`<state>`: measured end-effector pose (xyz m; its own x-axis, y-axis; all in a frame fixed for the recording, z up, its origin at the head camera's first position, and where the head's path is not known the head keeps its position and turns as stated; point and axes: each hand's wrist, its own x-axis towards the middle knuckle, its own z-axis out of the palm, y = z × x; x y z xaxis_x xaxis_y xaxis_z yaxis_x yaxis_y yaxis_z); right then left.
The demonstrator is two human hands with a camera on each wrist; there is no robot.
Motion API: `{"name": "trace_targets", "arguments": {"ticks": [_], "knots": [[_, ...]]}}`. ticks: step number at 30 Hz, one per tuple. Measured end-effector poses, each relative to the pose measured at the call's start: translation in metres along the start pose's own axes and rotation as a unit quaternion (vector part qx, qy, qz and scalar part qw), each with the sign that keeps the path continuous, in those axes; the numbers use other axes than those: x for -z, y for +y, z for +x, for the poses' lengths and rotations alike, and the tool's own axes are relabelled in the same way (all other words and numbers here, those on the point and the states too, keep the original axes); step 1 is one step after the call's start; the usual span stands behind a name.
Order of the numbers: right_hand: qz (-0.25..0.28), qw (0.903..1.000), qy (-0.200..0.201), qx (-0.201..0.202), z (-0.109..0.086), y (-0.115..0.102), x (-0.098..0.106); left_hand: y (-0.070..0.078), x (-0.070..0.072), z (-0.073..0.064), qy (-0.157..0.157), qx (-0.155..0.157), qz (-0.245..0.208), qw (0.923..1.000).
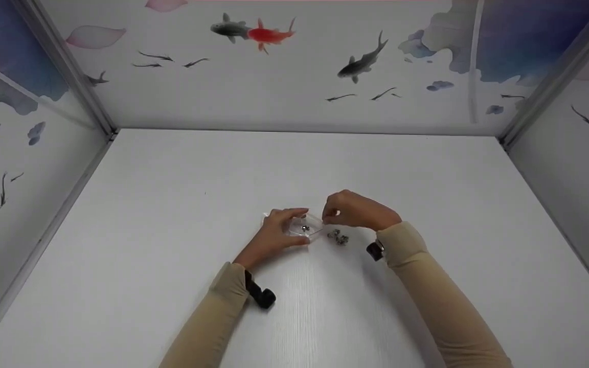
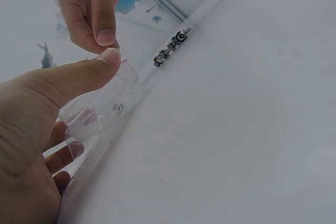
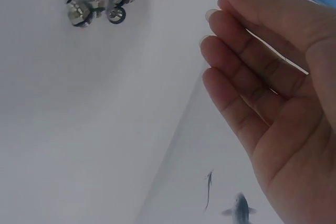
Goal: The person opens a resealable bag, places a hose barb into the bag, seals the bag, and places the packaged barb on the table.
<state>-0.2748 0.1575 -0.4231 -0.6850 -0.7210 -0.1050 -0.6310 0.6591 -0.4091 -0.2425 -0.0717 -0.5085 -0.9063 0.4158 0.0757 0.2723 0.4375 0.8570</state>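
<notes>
Gripping a clear plastic bag (image 1: 315,224), the left hand (image 1: 273,232) sits near a cluster of small silvery metal fittings (image 1: 342,239) on the white tabletop (image 1: 172,179), the right hand (image 1: 357,210) pinching the bag's rim, the fish-printed white wall (image 1: 284,87) beyond.

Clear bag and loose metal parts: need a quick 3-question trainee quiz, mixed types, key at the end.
1. True or false: the clear bag has nothing in it.
2. The pile of metal parts lies on: (a) the left palm, (b) the white table, (c) the right sleeve.
3. In the head view, which hand has its thumb and index finger spread around the bag?

Key: 1. False; a small metal piece shows inside. 2. b. 3. The left hand.
</notes>
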Motion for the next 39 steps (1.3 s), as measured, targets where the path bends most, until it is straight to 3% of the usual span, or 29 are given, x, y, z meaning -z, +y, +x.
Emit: {"name": "trace_targets", "arguments": {"ticks": [19, 39], "knots": [[0.025, 0.9968, -0.014, -0.074, -0.015, 0.023, -0.013, -0.003, 0.0, 0.001, -0.001, -0.024, 0.005, 0.9997], [0.025, 0.9911, -0.036, -0.126, -0.014, 0.025, -0.02, 0.0, 0.001, 0.001, 0.0, -0.006, 0.001, 1.0]]}}
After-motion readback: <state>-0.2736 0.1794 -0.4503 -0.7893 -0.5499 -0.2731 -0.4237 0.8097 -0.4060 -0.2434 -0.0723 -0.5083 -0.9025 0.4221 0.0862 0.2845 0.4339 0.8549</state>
